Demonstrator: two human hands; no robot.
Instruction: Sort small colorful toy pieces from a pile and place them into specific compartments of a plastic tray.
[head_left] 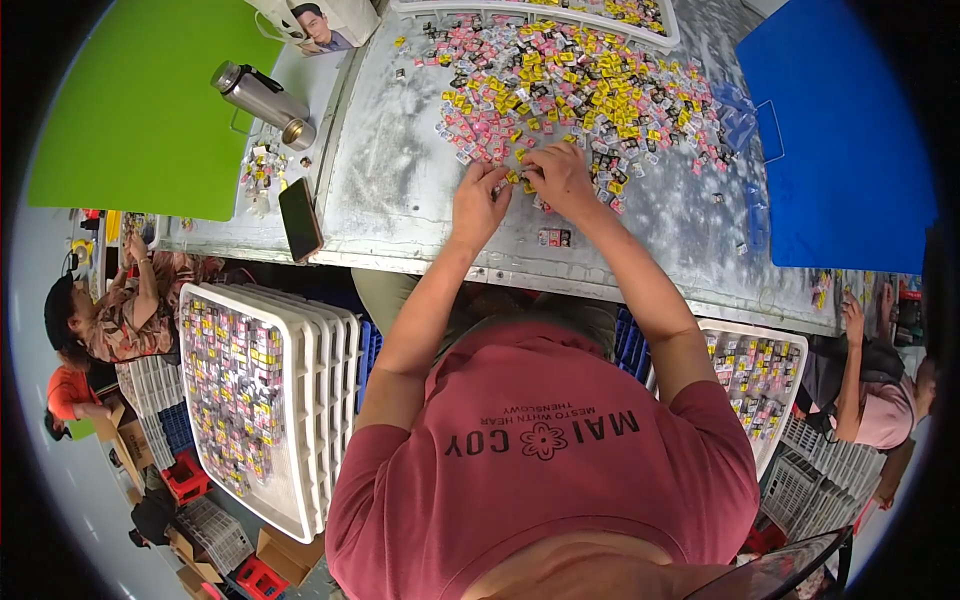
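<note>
My left hand (482,203) and my right hand (558,177) meet at the near edge of a wide heap of small yellow, pink and black pieces (570,85) on the grey metal table (400,190). Between the fingertips of both hands sits a small yellow and black piece (520,178), pinched. A joined pair of pieces (554,237) lies alone on the table just below my right hand. My forearms reach up from a red shirt at the bottom.
A black phone (300,218) and a steel flask (262,100) lie left of my hands. A green board (140,100) sits far left, a blue board (840,140) far right. White trays of pieces (300,400) stand below the table. Other people work at both sides.
</note>
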